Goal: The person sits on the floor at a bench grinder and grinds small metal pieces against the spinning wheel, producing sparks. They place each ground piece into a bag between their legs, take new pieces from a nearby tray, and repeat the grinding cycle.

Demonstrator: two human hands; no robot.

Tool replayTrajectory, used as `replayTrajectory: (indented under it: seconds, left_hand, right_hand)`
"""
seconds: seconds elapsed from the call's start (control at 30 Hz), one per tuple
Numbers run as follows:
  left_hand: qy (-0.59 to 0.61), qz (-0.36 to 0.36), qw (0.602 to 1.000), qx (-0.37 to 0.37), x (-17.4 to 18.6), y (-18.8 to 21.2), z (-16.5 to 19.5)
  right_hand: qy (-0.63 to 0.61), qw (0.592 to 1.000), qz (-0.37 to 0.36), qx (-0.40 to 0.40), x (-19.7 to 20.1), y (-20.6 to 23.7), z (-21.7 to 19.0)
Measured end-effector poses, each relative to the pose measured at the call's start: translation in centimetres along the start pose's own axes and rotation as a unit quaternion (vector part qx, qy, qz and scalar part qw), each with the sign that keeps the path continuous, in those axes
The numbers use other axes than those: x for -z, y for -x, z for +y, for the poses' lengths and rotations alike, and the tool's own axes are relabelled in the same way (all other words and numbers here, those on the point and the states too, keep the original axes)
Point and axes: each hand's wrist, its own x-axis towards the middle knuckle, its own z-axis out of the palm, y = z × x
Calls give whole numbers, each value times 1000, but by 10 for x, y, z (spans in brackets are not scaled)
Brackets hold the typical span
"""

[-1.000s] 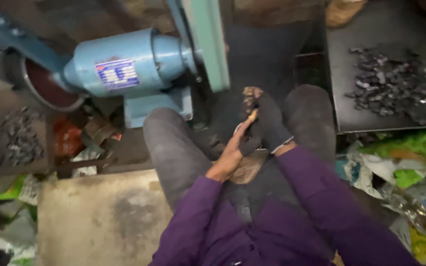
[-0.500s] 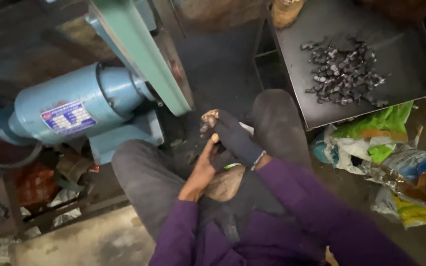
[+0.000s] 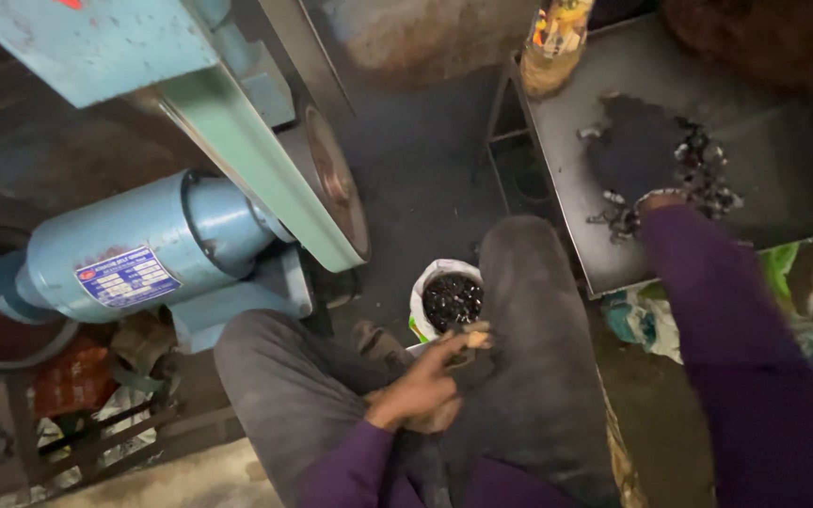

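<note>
- Down at the far left, a red crumpled wrapper (image 3: 72,376) lies under the big blue motor (image 3: 134,249).
- The motor has a blue and white label (image 3: 127,276) on its round side. It is a slanted rectangle, with a red patch just above it.
- A long pale green belt guard (image 3: 265,169) runs from the top left down to the middle, in front of a rusty round wheel (image 3: 331,179).
- The left hand (image 3: 430,381) rests between the grey trouser knees. Its fingers (image 3: 458,341) are bent and close together, pinching a small pale piece (image 3: 475,339).
- Just above that hand stands a white bag (image 3: 430,282) with a green edge. It is open and full of small dark shiny bits (image 3: 453,301).
- At the top, a yellow and orange packet (image 3: 552,42) stands on the corner of a dark metal tray (image 3: 783,179).
- The right hand (image 3: 637,155) wears a dark glove and reaches out in a purple sleeve. It lies flat on a pile of dark metal pieces (image 3: 703,179) on the tray. It is blurry, so I cannot tell if it grips any.
- Below the tray lie green and blue plastic bags (image 3: 642,315).
</note>
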Motion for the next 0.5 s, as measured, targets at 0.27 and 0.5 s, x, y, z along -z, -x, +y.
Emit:
replayTrajectory:
  seconds: [0.27, 0.5]
  left_hand:
    - [-156, -81, 984, -3, 32, -2, 15]
    - [-22, 146, 988, -35, 17, -2, 49]
  right_hand:
    - [-117, 992, -32, -38, 5, -19, -33]
    - [-819, 525, -68, -221, 27, 25, -183]
